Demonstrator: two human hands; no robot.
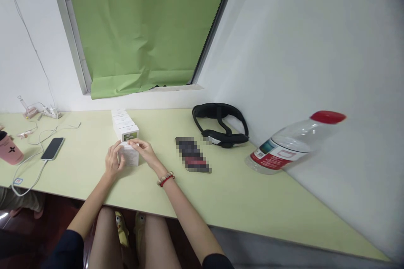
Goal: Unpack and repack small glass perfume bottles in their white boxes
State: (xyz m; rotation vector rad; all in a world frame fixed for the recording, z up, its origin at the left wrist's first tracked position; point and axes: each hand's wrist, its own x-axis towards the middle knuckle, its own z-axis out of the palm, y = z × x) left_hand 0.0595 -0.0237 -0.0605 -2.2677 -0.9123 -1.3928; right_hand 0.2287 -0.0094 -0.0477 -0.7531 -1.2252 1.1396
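A small white box with fine printing (132,159) stands on the table in front of me. Around its left side curl the fingers of my left hand (112,160), the thumb against the printed face. At the top edge of the same box, my right hand (144,151) pinches with thumb and fingertips; the exact contact is partly hidden. Directly behind lies a row of several similar white boxes (121,121), the nearest one showing a green picture on its front. A beaded bracelet and a red cord circle my right wrist.
To the right are a blurred-out flat object (193,154), a black head strap (217,136) and a tilted-looking plastic bottle with a red cap (277,151). On the left lie a phone (53,149), white cables, a power strip (51,112) and a pink cup (11,151) near another person.
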